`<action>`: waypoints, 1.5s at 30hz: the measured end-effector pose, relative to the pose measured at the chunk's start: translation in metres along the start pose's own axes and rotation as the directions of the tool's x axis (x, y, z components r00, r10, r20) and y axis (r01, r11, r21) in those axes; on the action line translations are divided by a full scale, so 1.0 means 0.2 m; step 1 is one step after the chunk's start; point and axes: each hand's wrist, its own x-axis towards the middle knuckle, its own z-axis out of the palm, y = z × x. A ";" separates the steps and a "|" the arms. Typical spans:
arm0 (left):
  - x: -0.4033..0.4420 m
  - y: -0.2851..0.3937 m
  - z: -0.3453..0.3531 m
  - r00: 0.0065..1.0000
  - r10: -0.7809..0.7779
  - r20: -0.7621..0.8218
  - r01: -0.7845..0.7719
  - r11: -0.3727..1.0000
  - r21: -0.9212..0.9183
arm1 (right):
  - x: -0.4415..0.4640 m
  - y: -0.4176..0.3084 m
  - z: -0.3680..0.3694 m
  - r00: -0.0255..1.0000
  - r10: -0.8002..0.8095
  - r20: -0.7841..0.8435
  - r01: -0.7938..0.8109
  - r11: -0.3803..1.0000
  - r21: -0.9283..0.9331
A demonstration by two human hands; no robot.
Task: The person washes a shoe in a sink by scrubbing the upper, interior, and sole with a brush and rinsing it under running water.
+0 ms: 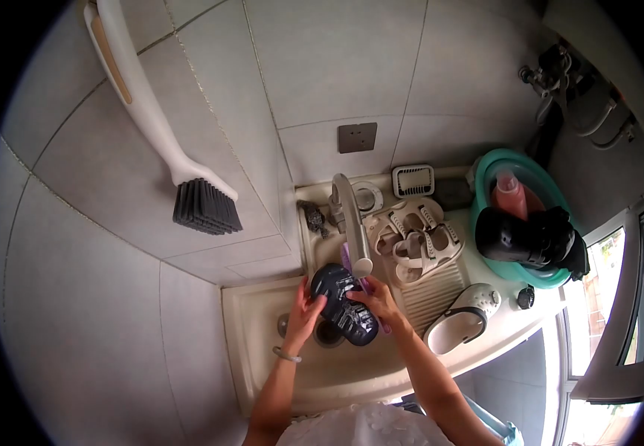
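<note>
Navy-black shoe (343, 311) is just below centre frame over the sink (244, 349), long axis slanting upper left to lower right, with left hand (306, 312) and right hand (376, 300) both gripping opposite edges, fingers closed in, so honestly neither's nearer.

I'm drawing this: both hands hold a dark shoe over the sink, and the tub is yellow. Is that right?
Not quite: the head view shows the tub is blue-green. The left hand and right hand do hold a dark shoe over the sink.
</note>
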 end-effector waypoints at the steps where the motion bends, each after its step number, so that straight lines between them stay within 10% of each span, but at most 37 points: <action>1: 0.00 0.02 0.01 1.000 -0.002 -0.001 0.002 1.000 0.003 | 0.00 0.01 -0.01 1.000 0.001 0.001 -0.001 1.000 0.003; 4: 0.02 0.09 0.05 1.000 -0.014 -0.020 0.023 0.826 0.563 | -0.03 -0.06 0.01 0.989 -0.142 -0.039 0.121 0.932 -0.341; 8: 0.08 0.06 0.21 0.981 0.191 0.029 -0.122 0.497 0.859 | -0.16 -0.04 0.06 0.900 -0.322 -0.293 0.121 0.831 -0.543; 14: 0.14 -0.06 0.31 0.989 0.147 -0.012 -0.069 0.534 0.842 | -0.39 -0.03 0.12 0.904 -0.395 -0.162 0.276 0.830 -0.484; 17: 0.08 -0.22 0.35 0.946 0.290 0.143 -0.239 0.332 0.912 | -0.26 -0.06 0.10 0.929 -0.261 -0.262 0.103 0.862 -0.497; 21: 0.06 -0.30 0.35 0.925 0.375 0.052 -0.238 0.470 0.850 | -0.24 0.01 0.11 0.915 -0.302 -0.268 0.119 0.837 -0.535; 24: 0.06 -0.31 0.28 0.986 0.134 -0.095 -0.040 0.758 0.651 | -0.33 0.06 0.21 0.912 -0.316 -0.260 0.142 0.840 -0.524; 27: -0.01 -0.19 0.32 0.955 0.295 -0.013 -0.158 0.545 0.823 | -0.16 0.08 0.15 0.912 -0.267 -0.311 0.075 0.855 -0.513; 41: -0.04 -0.16 0.39 0.888 0.424 -0.177 -0.206 0.712 0.671 | -0.32 -0.10 0.09 0.928 -0.105 -0.358 -0.039 0.927 -0.373; 45: -0.03 -0.11 0.25 0.953 0.203 -0.225 -0.003 0.749 0.662 | -0.41 -0.01 0.12 0.940 -0.114 -0.323 0.022 0.961 -0.275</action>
